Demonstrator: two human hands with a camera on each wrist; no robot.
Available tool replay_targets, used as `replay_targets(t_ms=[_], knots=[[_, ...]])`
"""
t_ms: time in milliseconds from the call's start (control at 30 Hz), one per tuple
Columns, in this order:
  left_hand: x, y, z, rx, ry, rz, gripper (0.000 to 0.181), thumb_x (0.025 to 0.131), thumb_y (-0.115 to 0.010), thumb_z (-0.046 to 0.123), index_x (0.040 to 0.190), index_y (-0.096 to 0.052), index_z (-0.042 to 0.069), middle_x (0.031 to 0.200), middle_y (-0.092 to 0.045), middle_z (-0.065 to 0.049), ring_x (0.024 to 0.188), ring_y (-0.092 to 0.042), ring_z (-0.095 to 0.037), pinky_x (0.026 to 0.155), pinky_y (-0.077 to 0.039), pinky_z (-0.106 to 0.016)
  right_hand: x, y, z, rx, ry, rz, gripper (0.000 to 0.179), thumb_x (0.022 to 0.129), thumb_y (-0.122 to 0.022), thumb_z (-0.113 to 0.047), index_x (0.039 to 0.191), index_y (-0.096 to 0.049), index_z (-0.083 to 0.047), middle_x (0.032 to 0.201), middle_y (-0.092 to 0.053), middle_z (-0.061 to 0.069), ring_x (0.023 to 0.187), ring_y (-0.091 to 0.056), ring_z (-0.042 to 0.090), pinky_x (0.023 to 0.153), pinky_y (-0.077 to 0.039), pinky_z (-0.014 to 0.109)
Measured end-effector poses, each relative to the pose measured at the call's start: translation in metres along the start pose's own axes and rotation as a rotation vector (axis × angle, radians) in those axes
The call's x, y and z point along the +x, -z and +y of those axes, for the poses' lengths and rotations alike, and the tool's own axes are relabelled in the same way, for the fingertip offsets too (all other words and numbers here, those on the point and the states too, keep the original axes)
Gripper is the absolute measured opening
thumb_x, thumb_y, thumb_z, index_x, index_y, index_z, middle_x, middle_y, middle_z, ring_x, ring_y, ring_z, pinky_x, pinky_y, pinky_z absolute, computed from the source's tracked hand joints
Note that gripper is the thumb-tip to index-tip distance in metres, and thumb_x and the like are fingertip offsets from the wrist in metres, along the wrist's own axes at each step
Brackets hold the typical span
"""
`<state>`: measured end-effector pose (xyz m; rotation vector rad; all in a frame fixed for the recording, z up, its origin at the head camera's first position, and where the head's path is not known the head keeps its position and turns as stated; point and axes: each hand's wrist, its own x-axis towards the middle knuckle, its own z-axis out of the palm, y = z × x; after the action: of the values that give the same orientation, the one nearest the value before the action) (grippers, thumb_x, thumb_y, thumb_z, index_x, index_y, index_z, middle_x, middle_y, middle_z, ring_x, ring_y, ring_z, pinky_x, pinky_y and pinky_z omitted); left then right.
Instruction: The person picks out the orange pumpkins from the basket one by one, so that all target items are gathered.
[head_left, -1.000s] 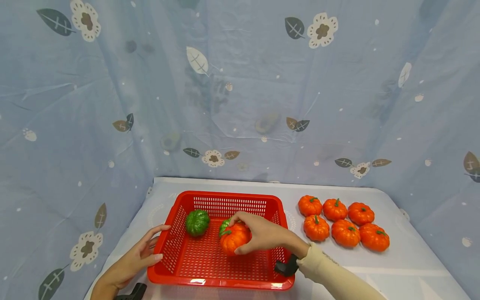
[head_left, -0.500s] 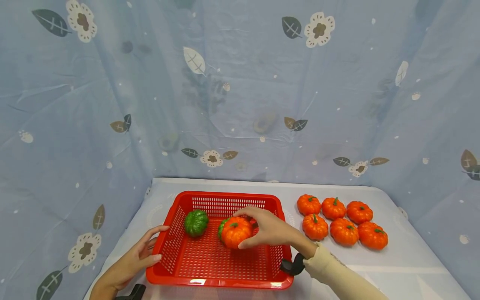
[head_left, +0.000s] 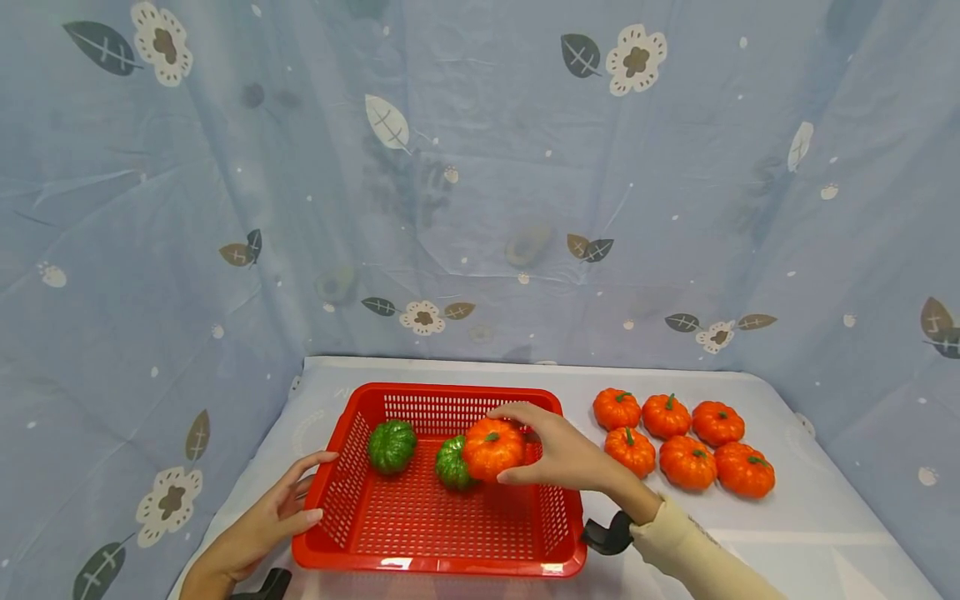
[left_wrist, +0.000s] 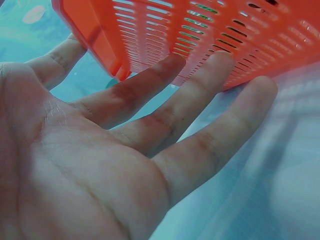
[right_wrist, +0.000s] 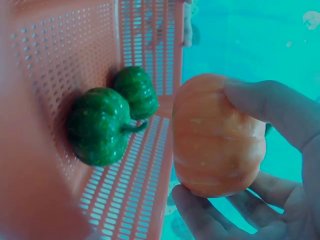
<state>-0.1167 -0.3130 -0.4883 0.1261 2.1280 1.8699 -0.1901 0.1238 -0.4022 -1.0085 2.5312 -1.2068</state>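
My right hand (head_left: pixel 558 454) grips a small orange pumpkin (head_left: pixel 495 454) by its sides, thumb on one side and fingertips on the other. It is held over the right half of a red slotted basket (head_left: pixel 438 566). Two green pumpkins lie inside: one green pumpkin (head_left: pixel 392 447) near the left wall, another green pumpkin (head_left: pixel 452 465) partly covered by the orange one. In the right wrist view, the held orange pumpkin (right_wrist: pixel 217 140) is apart from both green ones. My left hand (head_left: pixel 270 521) touches the basket's left side; the left wrist view shows its fingers (left_wrist: pixel 200 95) nearly straight against the outer wall.
Right of the basket, several orange pumpkins (head_left: pixel 688 463) stand in two rows on the white-covered table (head_left: pixel 795 521). Behind and at both sides hangs a blue patterned curtain (head_left: pixel 480 208). Dark wrist mounts (head_left: pixel 609 533) sit near both hands.
My right hand has moved the orange pumpkin right and slightly up in the view, uncovering more of the green pumpkin beneath it. My left hand stays at the basket's side.
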Motion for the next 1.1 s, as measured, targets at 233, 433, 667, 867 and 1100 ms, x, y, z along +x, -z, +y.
replay_targets(t_ms=[233,433,667,867,1100], knots=[[0.000,-0.001,0.001,0.006,-0.003,0.000,0.078,0.095,-0.069,0.020,0.159,-0.025,0.023,0.163,-0.020,-0.028,0.134,-0.047,-0.046,0.089,-0.059,-0.052,-0.016,0.010,0.012,0.017,-0.034,0.049,0.076,0.080,-0.088,-0.045,0.146,-0.054,-0.028,0.135,-0.058,-0.014,0.116,-0.060,0.013,0.094,-0.056,0.039],[0.000,-0.001,0.000,0.003,-0.004,-0.003,0.077,0.095,-0.069,0.019,0.159,-0.025,0.023,0.163,-0.021,-0.028,0.134,-0.048,-0.045,0.089,-0.058,-0.051,-0.032,0.022,0.022,0.070,-0.043,0.078,0.076,0.080,-0.089,-0.043,0.145,-0.054,-0.028,0.133,-0.060,-0.013,0.117,-0.060,0.014,0.098,-0.055,0.040],[0.001,0.000,0.000,0.005,0.018,0.013,0.078,0.095,-0.070,0.019,0.159,-0.025,0.024,0.164,-0.019,-0.024,0.137,-0.044,-0.046,0.091,-0.058,-0.051,-0.053,0.035,0.032,0.053,-0.137,0.162,0.074,0.079,-0.089,-0.047,0.143,-0.054,-0.033,0.141,-0.055,-0.010,0.123,-0.057,0.018,0.103,-0.052,0.039],[0.001,-0.001,0.000,0.007,0.014,0.020,0.078,0.095,-0.069,0.020,0.158,-0.026,0.025,0.165,-0.019,-0.023,0.138,-0.043,-0.047,0.090,-0.058,-0.052,-0.073,0.044,0.040,0.047,-0.201,0.235,0.077,0.076,-0.089,-0.050,0.143,-0.055,-0.033,0.142,-0.055,-0.010,0.125,-0.058,0.021,0.102,-0.053,0.042],[0.001,0.001,-0.003,-0.002,0.005,0.012,0.078,0.095,-0.068,0.019,0.159,-0.025,0.025,0.165,-0.019,-0.023,0.138,-0.042,-0.048,0.090,-0.058,-0.052,-0.094,0.051,0.054,0.018,-0.177,0.305,0.072,0.081,-0.087,-0.047,0.144,-0.054,-0.036,0.147,-0.053,-0.009,0.131,-0.055,0.025,0.103,-0.051,0.052]])
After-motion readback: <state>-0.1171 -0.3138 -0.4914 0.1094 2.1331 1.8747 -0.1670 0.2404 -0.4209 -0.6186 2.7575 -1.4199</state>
